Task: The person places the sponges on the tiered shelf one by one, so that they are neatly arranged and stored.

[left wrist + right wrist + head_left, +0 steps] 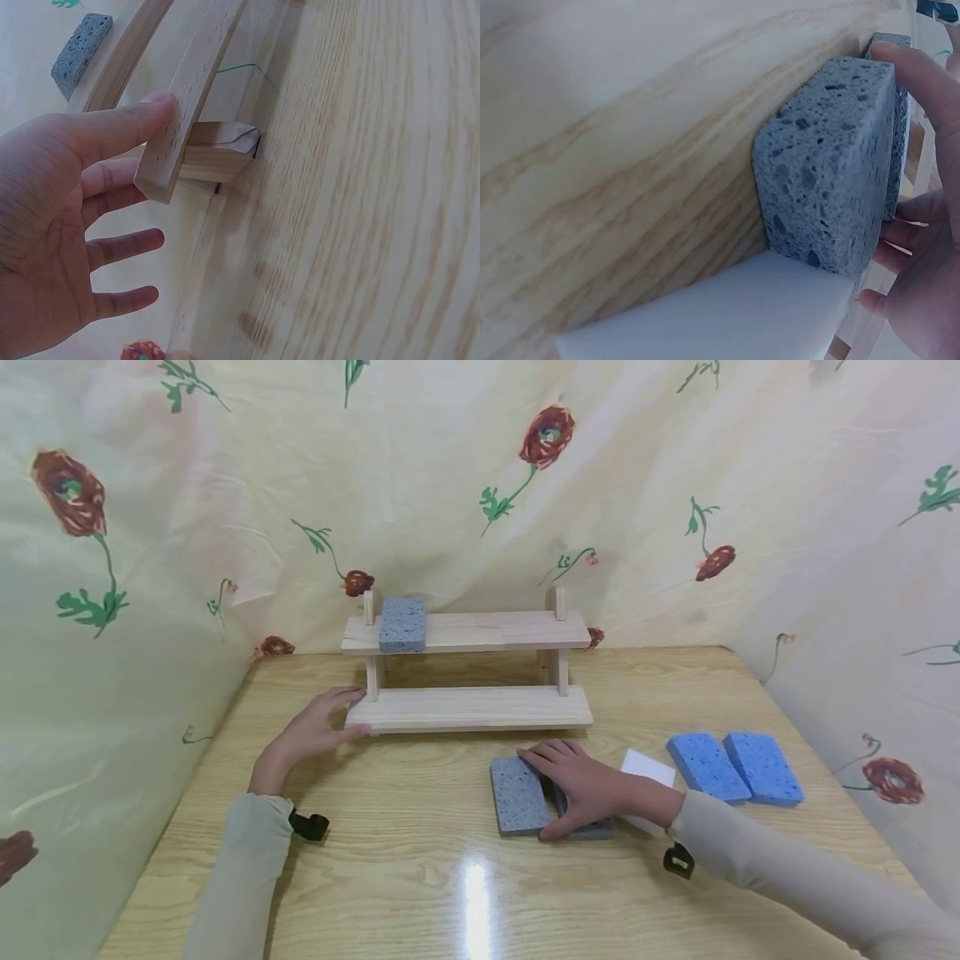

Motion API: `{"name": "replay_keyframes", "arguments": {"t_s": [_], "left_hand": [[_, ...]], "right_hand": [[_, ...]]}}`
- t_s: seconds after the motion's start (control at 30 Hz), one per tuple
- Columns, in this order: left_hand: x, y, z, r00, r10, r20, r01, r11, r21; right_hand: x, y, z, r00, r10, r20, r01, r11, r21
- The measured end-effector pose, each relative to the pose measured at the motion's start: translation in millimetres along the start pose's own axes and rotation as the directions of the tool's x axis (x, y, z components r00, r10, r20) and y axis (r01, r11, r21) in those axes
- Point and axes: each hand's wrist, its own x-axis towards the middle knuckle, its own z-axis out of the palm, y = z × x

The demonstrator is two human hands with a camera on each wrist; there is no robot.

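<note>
At the left end of a two-tier wooden shelf [480, 710], my left hand [318, 727] pinches the lower board. In the left wrist view the thumb [131, 127] lies on the board's end, with the other fingers beyond it, some spread free. My right hand [581, 781] reaches over two grey sponges on the table. Its thumb and fingers hold opposite ends of the left grey sponge [517, 797]. The second grey sponge [821, 161] lies right beside it, under the palm and partly hidden. Another grey sponge [403, 625] sits on the upper board, at its left.
A white sponge-like block [647, 767] lies under the right wrist, partly covered. Further right, two blue sponges [708, 767] lie side by side on the wood-grain table [390, 860]. Flower-patterned cloth [450, 485] hangs behind the shelf and along both sides.
</note>
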Motion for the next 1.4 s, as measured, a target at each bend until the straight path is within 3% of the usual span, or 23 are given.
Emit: {"name": "replay_keyframes", "arguments": {"t_s": [0.73,1.07,1.4], "left_hand": [[0.6,-0.1,0.3,1.000,0.006,-0.006,-0.006,1.000,0.003],[-0.4,-0.9,0.6,1.000,0.008,-0.006,-0.008,1.000,0.008],[-0.5,-0.5,0.1,1.000,0.004,-0.011,-0.004,1.000,0.010]], "right_hand": [[13.2,3,-6,0.997,-0.073,-0.005,0.073,0.993,0.096],[22.0,0,-8,0.995,-0.094,-0.018,0.095,0.993,0.073],[26.5,-3,-24,0.991,-0.118,-0.058,0.122,0.990,0.065]]}}
